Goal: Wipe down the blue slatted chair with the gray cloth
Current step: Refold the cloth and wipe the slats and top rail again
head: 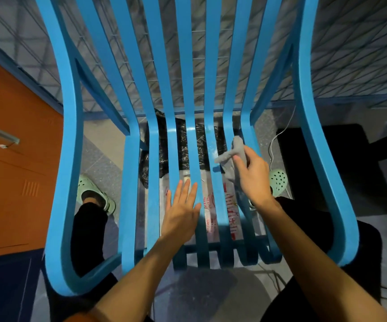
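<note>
I am looking straight down onto a blue slatted chair (131,194), and everything below is placed against it. Two bare forearms reach in over the chair's front edge.

The left hand (181,212) lies palm down on the middle seat slats near that front edge. Its fingers (185,191) are straight and close together and hold nothing.

The right hand (255,180) is further in, over the right side of the seat. Its fingers (240,163) are curled around a gray cloth (236,149). The bunched cloth sits on a right-hand seat slat, close to where the seat curves up into the backrest.

A foot in a pale green clog (95,194) stands on the floor left of the seat, inside the left armrest. A second clog (278,180) is to the right of the seat.

Through the seat slats I see clear plastic with red print (232,212) and, deeper under the chair, a black plastic bag (188,145).

An orange cabinet (13,159) stands to the chair's left. A thin white cable (278,133) runs along the floor on its right.

Behind the backrest slats is a wire mesh panel (350,54).
</note>
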Demonstrator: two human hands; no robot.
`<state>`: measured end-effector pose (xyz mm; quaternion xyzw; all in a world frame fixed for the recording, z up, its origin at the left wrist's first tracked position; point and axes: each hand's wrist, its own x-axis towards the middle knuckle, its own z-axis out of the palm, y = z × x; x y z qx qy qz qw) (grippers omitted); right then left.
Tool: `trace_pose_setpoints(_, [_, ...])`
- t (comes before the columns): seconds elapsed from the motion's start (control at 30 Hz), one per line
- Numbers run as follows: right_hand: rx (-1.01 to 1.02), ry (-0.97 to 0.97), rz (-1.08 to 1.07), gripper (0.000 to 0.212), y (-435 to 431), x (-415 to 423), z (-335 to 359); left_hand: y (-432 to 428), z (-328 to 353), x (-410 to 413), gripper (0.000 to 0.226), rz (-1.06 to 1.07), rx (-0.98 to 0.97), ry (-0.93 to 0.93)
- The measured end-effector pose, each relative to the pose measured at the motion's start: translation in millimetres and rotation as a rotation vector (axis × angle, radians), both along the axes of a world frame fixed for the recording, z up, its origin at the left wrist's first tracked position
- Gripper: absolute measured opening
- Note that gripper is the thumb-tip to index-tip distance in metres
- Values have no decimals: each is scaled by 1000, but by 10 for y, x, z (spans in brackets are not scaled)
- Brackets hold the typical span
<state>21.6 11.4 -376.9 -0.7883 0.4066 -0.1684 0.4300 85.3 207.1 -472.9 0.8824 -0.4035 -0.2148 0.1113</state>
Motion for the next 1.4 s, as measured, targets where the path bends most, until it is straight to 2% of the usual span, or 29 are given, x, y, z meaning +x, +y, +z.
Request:
trace_pose_setpoints(0.1, [68, 1, 44, 17, 189, -239, -1, -11, 35, 11, 58, 21, 43, 39])
trace_pose_setpoints(0.2, [122, 117, 110, 30, 517, -442, -170, -10, 66, 14, 58, 37, 53, 68])
trace_pose_setpoints(0.33, [67, 225, 333, 44, 1086, -742, -548, -4, 115, 10, 66, 35, 49, 59])
trace_pose_setpoints(0.4, [49, 229, 321, 52, 1237, -858, -699, -3, 146, 19, 67, 34, 43, 59])
trace_pose_setpoints(0.5, [-15, 241, 336, 46, 1282, -945, -728, -14, 202, 20, 65, 42, 28, 82])
trace_pose_setpoints(0.7, [-17, 215, 411, 57, 1065, -896, -814, -88, 179, 139, 55, 52, -32, 103])
trace_pose_setpoints(0.9, [18, 209, 453, 54, 782, -581, -855, -232, 118, 426, 54, 43, -72, 101])
trace_pose_setpoints(1.1, [-118, 248, 498, 55, 436, -94, -972, -457, 45, 591, 53, 97, -37, 139])
trace_pose_setpoints(1.23, [-138, 398, 548, 69, 119, 282, -931, -457, 7, 565, 54, 56, -36, 50])
trace_pose_setpoints(1.33, [-243, 373, 552, 79, -115, 490, -967, -456, -6, 545, 57, 45, -51, 23])
trace_pose_setpoints(1.4, [-256, 399, 576, 69, -265, 639, -925, -458, -19, 533, 57, 30, -40, -9])
